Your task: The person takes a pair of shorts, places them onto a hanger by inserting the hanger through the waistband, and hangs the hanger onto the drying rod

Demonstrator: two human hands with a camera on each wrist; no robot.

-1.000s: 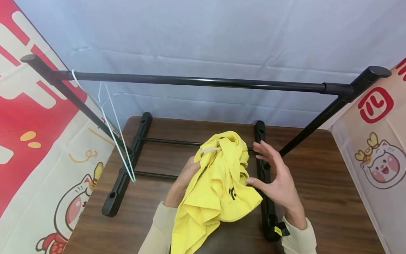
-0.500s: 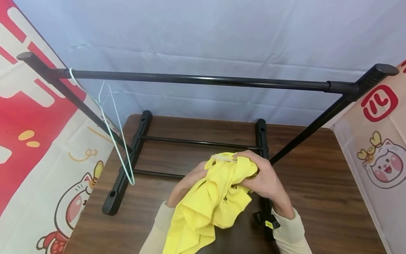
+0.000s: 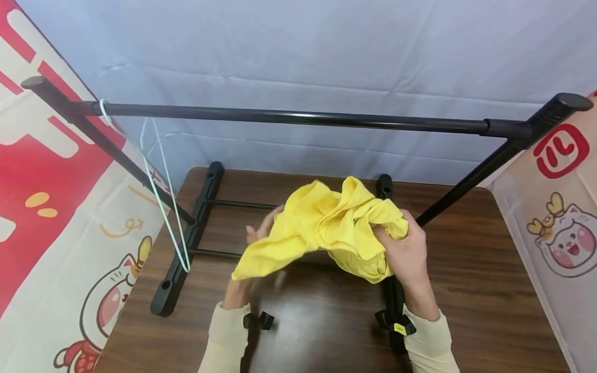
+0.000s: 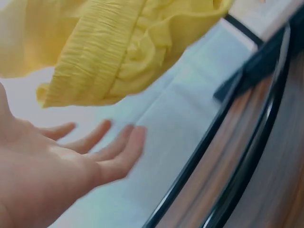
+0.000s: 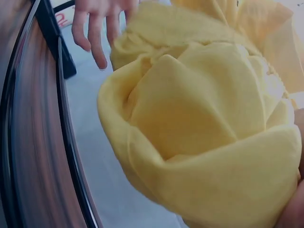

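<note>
A bunched pair of yellow shorts (image 3: 336, 223) is held up above the table, its gathered elastic waistband showing in the left wrist view. My right hand (image 3: 410, 254) grips the right end of the shorts, thumb in front of the cloth. At the left end, my left hand (image 3: 262, 230) is partly hidden behind the hanging fabric. In the left wrist view, that left hand (image 4: 66, 166) has its palm turned up and fingers spread below the waistband, apart from it. Folded cloth of the shorts (image 5: 199, 123) fills most of the right wrist view.
A black garment rack (image 3: 289, 115) stands on the brown wooden table (image 3: 322, 326), its top bar beyond my hands. From the bar's left end hangs a pale wire hanger (image 3: 163, 212). A white cloth backdrop (image 3: 298, 52) closes off the back, with printed panels at both sides.
The shorts have swung up and spread sideways. My left hand has let go of them and moved left with fingers spread. My right hand, open a second ago, grips the cloth.
</note>
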